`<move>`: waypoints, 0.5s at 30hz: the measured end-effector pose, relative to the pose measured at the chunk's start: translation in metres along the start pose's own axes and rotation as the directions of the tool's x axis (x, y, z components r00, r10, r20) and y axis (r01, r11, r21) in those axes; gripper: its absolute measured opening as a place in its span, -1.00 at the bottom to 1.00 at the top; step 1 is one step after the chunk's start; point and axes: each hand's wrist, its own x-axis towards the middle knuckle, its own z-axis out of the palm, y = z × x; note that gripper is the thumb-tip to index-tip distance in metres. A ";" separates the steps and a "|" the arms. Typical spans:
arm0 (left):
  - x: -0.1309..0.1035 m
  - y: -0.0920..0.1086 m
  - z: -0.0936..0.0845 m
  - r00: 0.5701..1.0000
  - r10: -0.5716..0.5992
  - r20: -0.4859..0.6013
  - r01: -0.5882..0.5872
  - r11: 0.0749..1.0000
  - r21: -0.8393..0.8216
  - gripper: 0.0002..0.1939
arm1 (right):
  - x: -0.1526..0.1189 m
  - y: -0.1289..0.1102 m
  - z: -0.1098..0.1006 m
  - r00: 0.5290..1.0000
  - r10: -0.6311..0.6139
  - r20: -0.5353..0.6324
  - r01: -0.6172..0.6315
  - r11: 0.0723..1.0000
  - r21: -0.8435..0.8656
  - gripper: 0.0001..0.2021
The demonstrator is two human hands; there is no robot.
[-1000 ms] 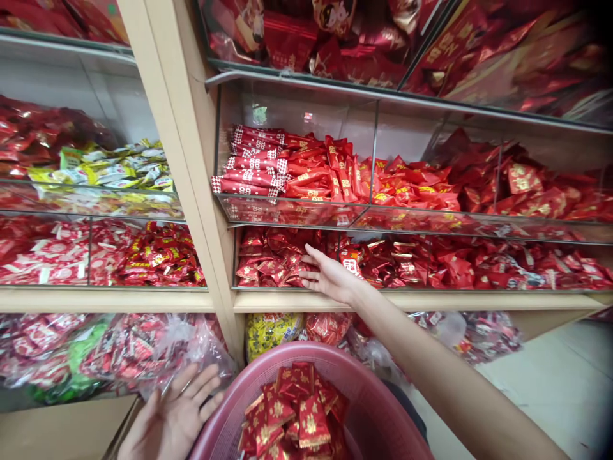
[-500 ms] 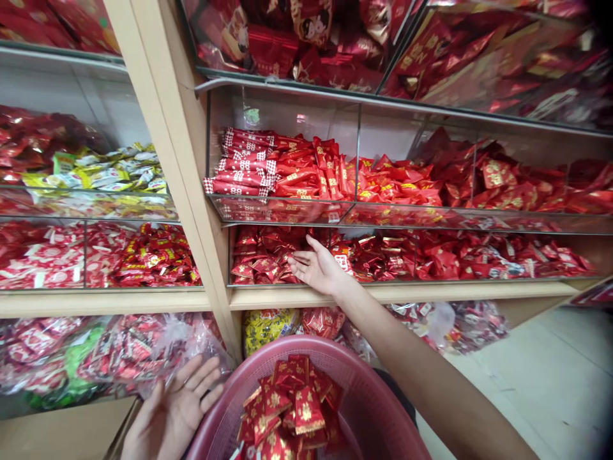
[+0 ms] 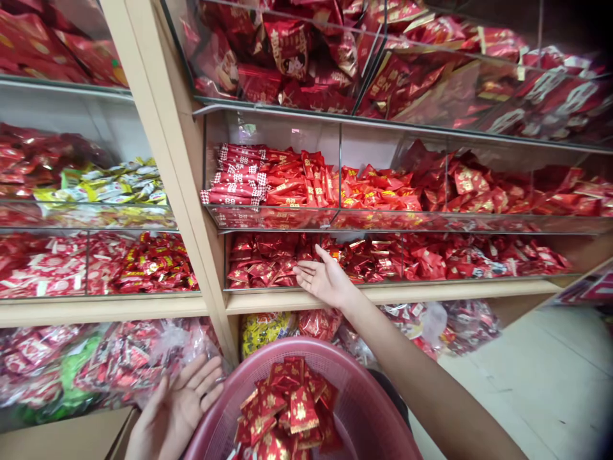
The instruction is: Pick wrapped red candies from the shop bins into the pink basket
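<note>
My right hand (image 3: 322, 278) reaches out in front of the lowest shelf bin, palm turned up and fingers apart, holding nothing. Just past its fingertips lie dark red wrapped candies (image 3: 261, 260) in that bin. Low on the left, my left hand (image 3: 177, 402) is open with its palm up, beside the rim of a pink plastic basket (image 3: 230, 390). Inside the basket is a heap of red candy packets (image 3: 301, 409) with gold print. The basket's near side is cut off by the bottom of the view.
A wooden upright (image 3: 165, 153) divides the shelves, whose clear-fronted bins hold red and yellow-white candies (image 3: 115, 185). Plastic bags of candy (image 3: 134, 358) sit under the bottom shelf. A cardboard box (image 3: 62, 437) is at lower left, with tiled floor (image 3: 541, 377) at right.
The view has tilted slightly, so the shelves sit a little lower and further left. My right hand has drawn back slightly from the bin, still open. My left hand has hardly moved.
</note>
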 end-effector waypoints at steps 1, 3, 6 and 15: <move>0.000 0.000 0.000 1.000 0.001 0.008 -0.001 1.000 0.000 -0.57 | -0.001 0.001 -0.001 1.000 -0.006 0.013 0.006 1.000 0.001 -0.52; -0.001 0.001 -0.001 1.000 -0.002 0.019 0.002 1.000 0.007 -0.56 | -0.004 0.004 -0.004 0.999 -0.025 0.046 0.026 1.000 -0.002 -0.53; 0.000 0.003 0.001 1.000 -0.023 0.020 0.023 0.999 0.036 -0.54 | -0.010 0.008 -0.009 0.993 -0.054 0.102 0.055 0.998 -0.005 -0.58; 0.017 0.005 0.041 0.986 -0.122 0.114 0.104 0.983 0.154 -0.26 | -0.040 0.019 -0.019 0.985 -0.052 0.162 0.050 0.999 0.015 -0.63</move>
